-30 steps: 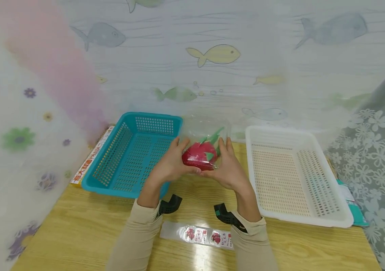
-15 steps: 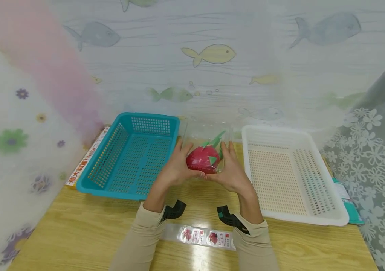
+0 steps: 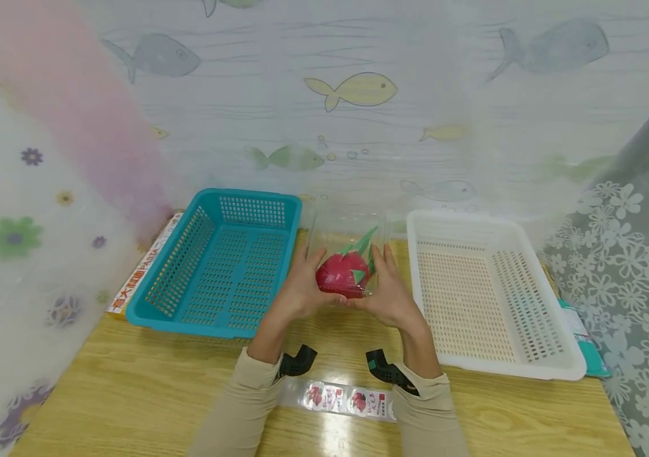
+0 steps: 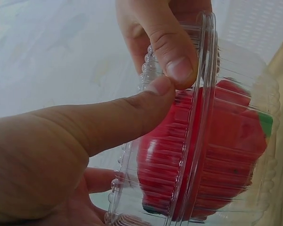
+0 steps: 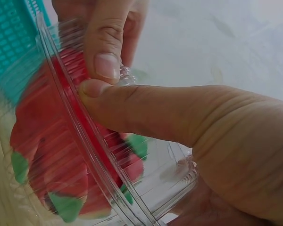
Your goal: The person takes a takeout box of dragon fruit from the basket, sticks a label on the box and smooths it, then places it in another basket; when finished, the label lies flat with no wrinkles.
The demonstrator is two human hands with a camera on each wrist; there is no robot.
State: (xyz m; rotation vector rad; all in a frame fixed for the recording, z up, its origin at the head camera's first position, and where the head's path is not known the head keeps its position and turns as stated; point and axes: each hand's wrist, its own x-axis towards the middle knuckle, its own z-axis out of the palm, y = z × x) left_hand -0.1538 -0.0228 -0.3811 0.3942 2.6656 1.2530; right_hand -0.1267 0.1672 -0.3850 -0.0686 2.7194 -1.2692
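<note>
Between both hands is a clear plastic clamshell box (image 3: 343, 223), its ribbed sides and rim (image 4: 198, 136) showing in the left wrist view. A red dragon fruit (image 3: 338, 271) with green tips lies inside it. My left hand (image 3: 300, 284) grips the box's left side and my right hand (image 3: 388, 292) grips the right side. Fingers wrap round the sides, and both thumbs meet at the near rim. In the right wrist view, the right thumb (image 5: 146, 110) presses by the rim, its tip against the left thumb (image 5: 107, 52). The box's underside is hidden.
A blue perforated basket (image 3: 210, 327) stands left, a white one (image 3: 473, 365) right. In front of the box lies a strip of dragon fruit labels (image 3: 347, 400), partly under the forearms. A pasta package (image 3: 141, 273) and a teal packet (image 3: 587, 346) show beyond the baskets.
Both hands and the box have come slightly nearer and to the right relative to the baskets. The grip stays about the same, and the head view has shifted a little.
</note>
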